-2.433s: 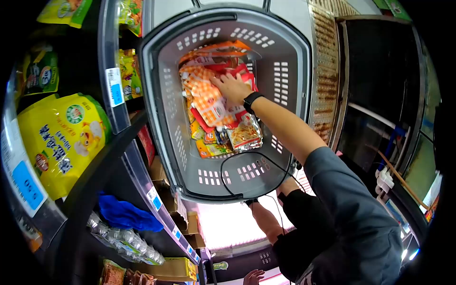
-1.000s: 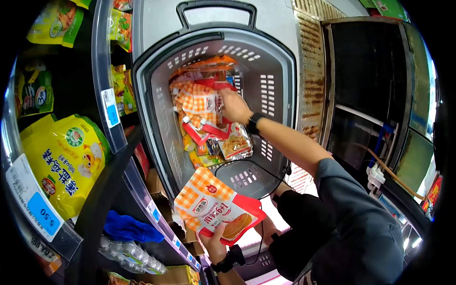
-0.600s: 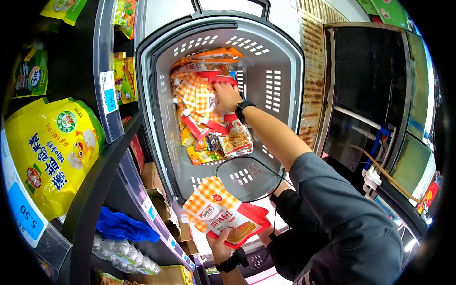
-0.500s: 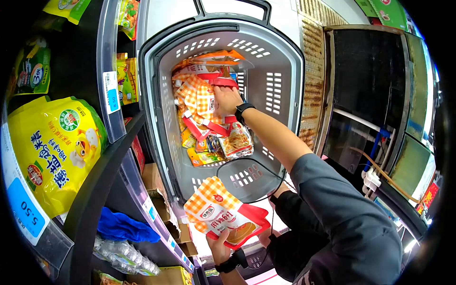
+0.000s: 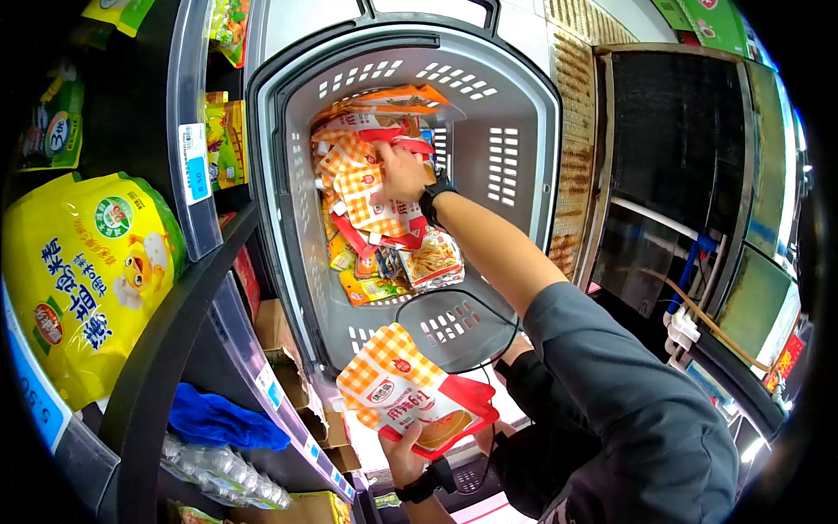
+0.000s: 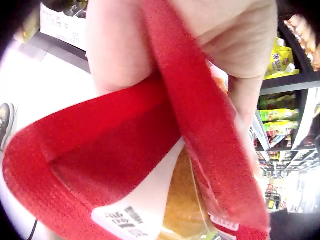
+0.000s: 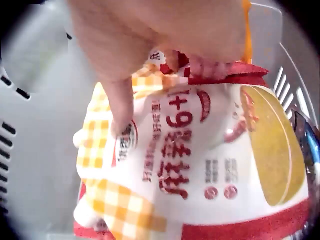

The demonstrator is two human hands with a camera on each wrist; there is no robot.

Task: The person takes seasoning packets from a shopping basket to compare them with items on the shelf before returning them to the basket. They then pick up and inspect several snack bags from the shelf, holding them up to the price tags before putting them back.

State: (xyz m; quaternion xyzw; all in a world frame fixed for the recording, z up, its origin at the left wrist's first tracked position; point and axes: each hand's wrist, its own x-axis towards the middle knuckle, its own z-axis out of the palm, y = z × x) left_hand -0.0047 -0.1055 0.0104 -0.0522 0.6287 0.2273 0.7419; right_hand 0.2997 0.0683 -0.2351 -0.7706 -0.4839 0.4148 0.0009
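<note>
My left hand (image 5: 402,456) grips a food pouch (image 5: 388,362) with an orange-and-white checked end, a white middle and red edges, just outside the shopping basket's near end. Close up in the left wrist view, the pouch's red edges (image 6: 110,135) fold below the hand. Inside the grey basket (image 5: 524,96), my right hand (image 5: 405,175) pinches a similar checked pouch (image 7: 175,145). Its thumb lies on the printed front while the other fingers curl by the upper edge. More checked pouches (image 5: 345,166) lie underneath and beside it.
A noodle-picture packet (image 5: 434,260) and a yellow packet (image 5: 371,288) lie at the basket's near end. Shelves on the left carry a big yellow bag (image 5: 96,279) and a blue cloth (image 5: 223,417). A black cord (image 5: 458,294) loops over the basket's near wall.
The left hand, low in view and holding nothing visible at first, now has a pouch near the basket. The right hand has moved from resting on the pile to pinching a pouch, which has shifted.
</note>
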